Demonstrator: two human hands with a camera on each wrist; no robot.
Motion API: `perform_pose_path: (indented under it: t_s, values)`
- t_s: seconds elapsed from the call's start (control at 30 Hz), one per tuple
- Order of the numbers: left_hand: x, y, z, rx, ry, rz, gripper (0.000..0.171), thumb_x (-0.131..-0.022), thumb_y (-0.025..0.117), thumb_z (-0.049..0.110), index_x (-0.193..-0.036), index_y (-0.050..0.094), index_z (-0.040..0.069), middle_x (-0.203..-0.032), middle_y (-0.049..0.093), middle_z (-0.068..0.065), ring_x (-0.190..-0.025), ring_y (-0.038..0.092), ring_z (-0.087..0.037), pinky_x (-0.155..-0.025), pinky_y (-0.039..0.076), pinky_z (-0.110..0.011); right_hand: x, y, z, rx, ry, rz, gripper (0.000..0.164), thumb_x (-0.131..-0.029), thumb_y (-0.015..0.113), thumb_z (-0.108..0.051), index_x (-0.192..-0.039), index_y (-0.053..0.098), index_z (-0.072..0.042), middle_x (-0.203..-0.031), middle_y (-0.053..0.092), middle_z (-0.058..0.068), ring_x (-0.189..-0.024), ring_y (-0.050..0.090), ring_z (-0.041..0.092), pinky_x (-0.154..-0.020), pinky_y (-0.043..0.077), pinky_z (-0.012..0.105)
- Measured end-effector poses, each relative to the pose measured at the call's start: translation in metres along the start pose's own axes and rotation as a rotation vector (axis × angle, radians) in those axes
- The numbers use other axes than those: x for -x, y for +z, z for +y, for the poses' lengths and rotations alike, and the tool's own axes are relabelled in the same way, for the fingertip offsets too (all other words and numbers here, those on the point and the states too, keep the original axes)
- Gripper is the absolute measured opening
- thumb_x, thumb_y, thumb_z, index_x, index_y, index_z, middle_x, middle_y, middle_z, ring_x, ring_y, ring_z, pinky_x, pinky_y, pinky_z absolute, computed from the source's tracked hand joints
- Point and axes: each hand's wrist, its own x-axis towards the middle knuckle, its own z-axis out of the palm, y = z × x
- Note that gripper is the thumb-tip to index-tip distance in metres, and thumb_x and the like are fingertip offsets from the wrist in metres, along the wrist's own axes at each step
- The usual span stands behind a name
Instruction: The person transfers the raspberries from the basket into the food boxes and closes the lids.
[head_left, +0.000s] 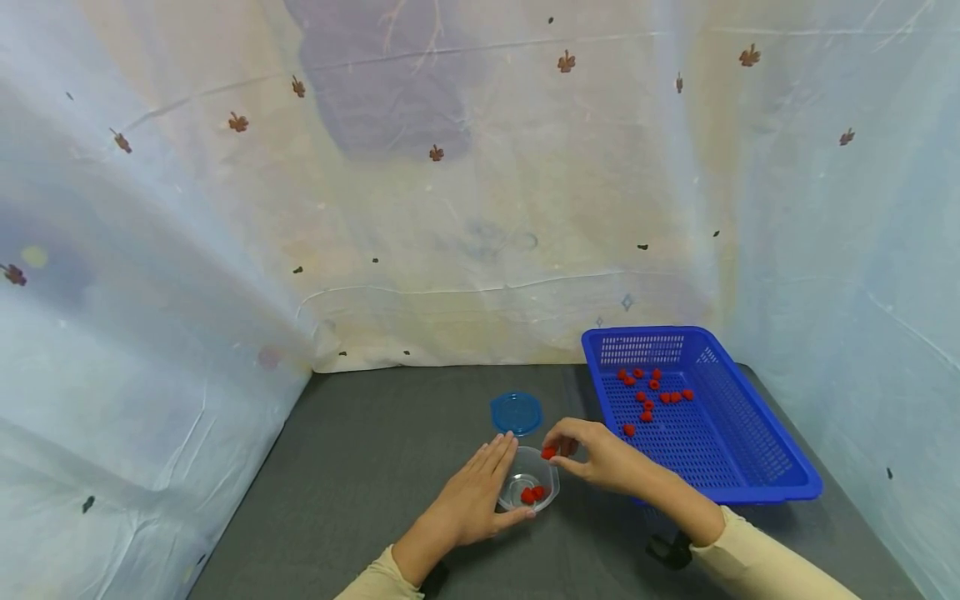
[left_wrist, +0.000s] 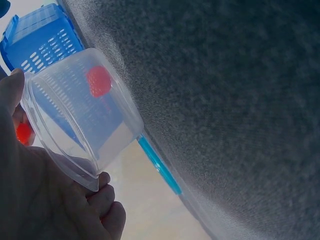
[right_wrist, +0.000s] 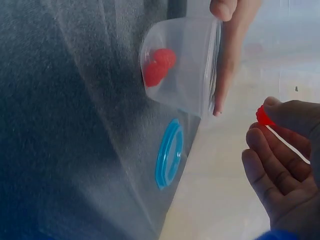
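Observation:
My right hand (head_left: 600, 454) pinches a red raspberry (right_wrist: 263, 116) between thumb and fingers, just to the right of a clear plastic container (head_left: 554, 483) and above its rim. Inside, more red raspberries (right_wrist: 159, 67) lie together on the bottom. Straight fingers of my left hand (head_left: 472, 497) rest along the container's left rim, with the thumb stretched across its near side. From the left wrist, the clear wall (left_wrist: 107, 120) shows a raspberry through it. A round blue lid (head_left: 516, 413) lies on the table just behind the container.
A blue perforated basket (head_left: 750, 417) stands on the right, with several raspberries (head_left: 648, 406) scattered over its floor. The grey table (head_left: 375, 467) meets hanging patterned sheets (head_left: 480, 217) at the back and sides. A dark band (head_left: 670, 552) circles the right wrist.

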Motion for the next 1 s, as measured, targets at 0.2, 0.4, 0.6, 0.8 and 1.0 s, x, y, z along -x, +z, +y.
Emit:
perform_pose_path:
  t_s: [0.2, 0.4, 0.6, 0.8, 1.0]
  values:
    - [-0.001, 0.000, 0.000, -0.002, 0.008, -0.002, 0.107, -0.101, 0.046, 0.079, -0.172, 0.017, 0.006, -0.180, 0.014, -0.009, -0.166, 0.013, -0.024, -0.134, 0.021, -0.045, -0.004, 0.006, 0.000, -0.009, -0.004, -0.016, 0.022, -0.098, 0.079, -0.005, -0.119, 0.071, -0.006, -0.107, 0.073, 0.000, -0.091, 0.064, 0.003, -0.080, 0.062, 0.027]
    - [-0.001, -0.001, 0.000, -0.006, 0.015, 0.001, 0.107, -0.101, 0.047, 0.079, -0.172, 0.019, 0.004, -0.180, 0.014, -0.010, -0.166, 0.016, -0.026, -0.133, 0.022, -0.046, -0.008, 0.010, 0.000, -0.014, -0.054, -0.013, 0.022, -0.098, 0.079, -0.004, -0.118, 0.071, -0.003, -0.107, 0.074, 0.003, -0.091, 0.067, 0.007, -0.079, 0.064, 0.034]
    - [-0.001, -0.002, 0.000, -0.016, 0.018, 0.002, 0.106, -0.101, 0.047, 0.078, -0.172, 0.019, 0.004, -0.180, 0.016, -0.011, -0.166, 0.016, -0.027, -0.133, 0.022, -0.045, -0.010, 0.014, 0.000, -0.030, -0.067, -0.022, 0.021, -0.099, 0.079, -0.006, -0.118, 0.071, -0.003, -0.107, 0.074, 0.007, -0.091, 0.068, 0.007, -0.080, 0.065, 0.034]
    - [-0.002, 0.000, -0.001, -0.009, 0.011, -0.007, 0.107, -0.101, 0.046, 0.079, -0.172, 0.017, 0.005, -0.180, 0.013, -0.009, -0.166, 0.014, -0.026, -0.134, 0.021, -0.045, -0.006, 0.008, -0.001, -0.003, -0.004, -0.009, 0.021, -0.099, 0.079, -0.008, -0.118, 0.072, -0.007, -0.109, 0.074, 0.005, -0.092, 0.067, 0.004, -0.081, 0.065, 0.035]
    - [-0.002, 0.000, -0.002, -0.006, 0.013, 0.003, 0.106, -0.101, 0.049, 0.077, -0.172, 0.018, 0.005, -0.180, 0.013, -0.009, -0.166, 0.016, -0.027, -0.133, 0.022, -0.046, 0.000, -0.004, -0.001, 0.026, 0.050, 0.019, 0.020, -0.100, 0.079, -0.011, -0.119, 0.072, -0.010, -0.110, 0.073, 0.004, -0.093, 0.065, 0.004, -0.083, 0.063, 0.033]
